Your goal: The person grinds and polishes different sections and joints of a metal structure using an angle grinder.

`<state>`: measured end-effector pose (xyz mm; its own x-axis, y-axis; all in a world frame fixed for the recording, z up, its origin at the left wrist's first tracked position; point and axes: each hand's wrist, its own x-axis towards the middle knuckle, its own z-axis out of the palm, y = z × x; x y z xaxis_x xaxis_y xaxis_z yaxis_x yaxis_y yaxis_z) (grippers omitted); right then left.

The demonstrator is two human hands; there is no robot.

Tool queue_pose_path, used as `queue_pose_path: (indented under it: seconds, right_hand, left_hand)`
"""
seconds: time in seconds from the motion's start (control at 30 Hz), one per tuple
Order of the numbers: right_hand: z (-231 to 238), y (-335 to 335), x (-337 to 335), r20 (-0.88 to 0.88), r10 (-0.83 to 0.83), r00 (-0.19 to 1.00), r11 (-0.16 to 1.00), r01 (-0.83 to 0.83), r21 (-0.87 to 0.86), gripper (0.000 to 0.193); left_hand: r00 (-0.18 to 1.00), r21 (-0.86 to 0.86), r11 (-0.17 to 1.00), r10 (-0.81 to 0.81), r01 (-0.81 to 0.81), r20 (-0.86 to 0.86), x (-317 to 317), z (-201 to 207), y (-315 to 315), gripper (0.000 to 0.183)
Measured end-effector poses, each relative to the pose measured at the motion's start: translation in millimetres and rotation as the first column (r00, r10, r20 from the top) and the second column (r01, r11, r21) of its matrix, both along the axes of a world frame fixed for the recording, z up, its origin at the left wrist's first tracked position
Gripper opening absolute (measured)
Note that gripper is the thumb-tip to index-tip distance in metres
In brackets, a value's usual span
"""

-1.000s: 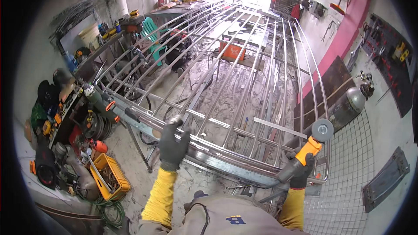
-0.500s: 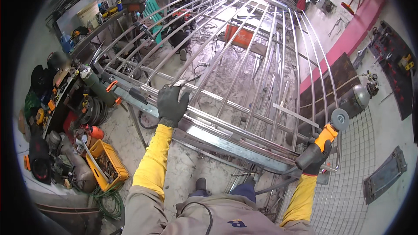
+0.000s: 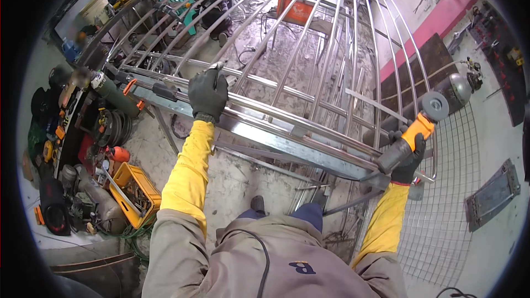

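Note:
My right hand [image 3: 409, 158], in a dark glove, is wrapped around the body of an orange and grey angle grinder [image 3: 415, 133]. The grinder's round grey disc [image 3: 434, 106] points up and away, above the right end of a large metal frame [image 3: 298, 95] of shiny parallel tubes. At the frame's near side, my left hand [image 3: 208, 94], also gloved, is closed over the tubes. Its fingertips are partly hidden, and a small pale patch shows at them. A flat metal strip [image 3: 375, 104] lies across the bars left of the grinder.
A galvanised beam [image 3: 276, 146] runs under the frame's near edge, with orange-handled clamps [image 3: 129, 86] at its left. A yellow crate [image 3: 132, 187] and gas cylinder [image 3: 113, 95] stand left. Another cylinder [image 3: 459, 88] and wire mesh [image 3: 447, 198] are right. Beyond the bars sits an orange box [image 3: 293, 11].
The view has tilted down, showing more of my torso. My left hand appears slightly farther left on the frame, still closed. My right hand keeps hold of the angle grinder, slightly farther right.

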<state>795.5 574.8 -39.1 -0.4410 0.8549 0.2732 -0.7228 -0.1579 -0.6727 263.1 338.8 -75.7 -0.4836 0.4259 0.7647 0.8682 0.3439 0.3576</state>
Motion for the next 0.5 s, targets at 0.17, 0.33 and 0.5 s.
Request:
queue_pose_path:
  seconds: [0.17, 0.33, 0.5]
  right_hand:
    - [6, -14, -12, 0.174, 0.036, 0.984, 0.999, -0.032, -0.023, 0.048]
    - [19, -14, -10, 0.261, -0.014, 0.965, 0.998, 0.029, -0.051, 0.048]
    - [23, -15, -18, 0.317, -0.047, 0.947, 0.989, 0.088, -0.116, 0.046]
  left_hand:
    - [1.0, 0.014, 1.0, 0.013, -0.013, -0.024, -3, -10, -1, 0.028]
    - [0.999, 0.069, 0.997, -0.032, 0.034, -0.032, -1, -1, 2, 0.029]
    - [1.0, 0.035, 0.999, 0.007, -0.006, -0.025, -5, -5, 5, 0.031]
